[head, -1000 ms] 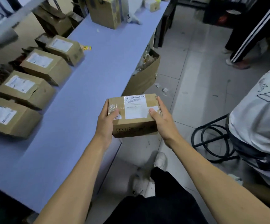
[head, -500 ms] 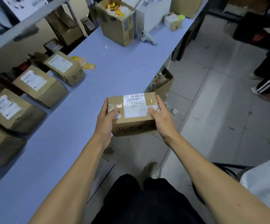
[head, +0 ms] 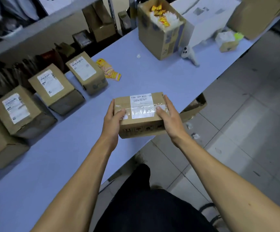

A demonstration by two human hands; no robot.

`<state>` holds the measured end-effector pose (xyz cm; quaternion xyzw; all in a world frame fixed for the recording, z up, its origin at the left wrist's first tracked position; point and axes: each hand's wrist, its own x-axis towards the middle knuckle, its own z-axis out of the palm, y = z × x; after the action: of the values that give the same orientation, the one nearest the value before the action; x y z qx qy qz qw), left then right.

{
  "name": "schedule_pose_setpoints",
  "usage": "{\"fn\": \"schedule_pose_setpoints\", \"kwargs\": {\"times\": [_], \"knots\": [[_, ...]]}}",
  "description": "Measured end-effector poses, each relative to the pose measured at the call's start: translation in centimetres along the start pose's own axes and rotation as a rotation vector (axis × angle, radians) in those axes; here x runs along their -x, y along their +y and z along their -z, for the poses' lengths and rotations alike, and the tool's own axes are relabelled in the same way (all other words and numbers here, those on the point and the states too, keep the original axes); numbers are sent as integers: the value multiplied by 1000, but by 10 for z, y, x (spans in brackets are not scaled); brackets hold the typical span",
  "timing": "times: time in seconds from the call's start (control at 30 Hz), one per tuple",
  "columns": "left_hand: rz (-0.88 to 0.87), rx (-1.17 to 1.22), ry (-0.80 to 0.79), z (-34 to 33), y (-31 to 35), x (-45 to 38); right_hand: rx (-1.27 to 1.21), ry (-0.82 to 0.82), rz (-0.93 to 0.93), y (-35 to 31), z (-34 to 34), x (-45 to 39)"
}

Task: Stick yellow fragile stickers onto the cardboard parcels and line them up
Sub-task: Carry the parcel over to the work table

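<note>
A small cardboard parcel (head: 141, 114) with a white label and clear tape is held between my two hands, over the near edge of the blue table (head: 152, 77). My left hand (head: 113, 119) grips its left end and my right hand (head: 169, 118) its right end. No yellow sticker shows on it. Several labelled cardboard parcels stand in a diagonal row at the left, the farthest one (head: 85, 72) beside a fanned stack of yellow fragile stickers (head: 110, 71) lying on the table.
A tall open carton (head: 162, 34) with yellow and white items stands at the back. A white scanner-like device (head: 189, 54) lies beside it, then a white box (head: 209, 19). An open box (head: 194, 106) sits under the table edge. Shelving runs behind the row.
The view has swung left and forward. The parcel, held in both hands, has moved from over the floor to over the table's near edge.
</note>
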<state>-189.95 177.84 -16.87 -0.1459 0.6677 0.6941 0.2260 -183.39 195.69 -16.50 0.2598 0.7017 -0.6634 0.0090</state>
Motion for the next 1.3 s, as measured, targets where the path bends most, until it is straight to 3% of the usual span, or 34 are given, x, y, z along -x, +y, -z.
{"fn": "schedule_pose_setpoints", "kwargs": {"times": [0.47,0.77,1.1,1.3], "knots": [[70,68,165,2,9,-93,237,-256,-88,-24,-20,-132],[114,130,387,-33,9,-117,366,-512,-103,-35,-10,-208],[134,151,622,-52,11,-119,628,-813,38,-42,-21,-250],[171,72,642,-29,-6,-111,743,-926,107,-27,-46,-244]]}}
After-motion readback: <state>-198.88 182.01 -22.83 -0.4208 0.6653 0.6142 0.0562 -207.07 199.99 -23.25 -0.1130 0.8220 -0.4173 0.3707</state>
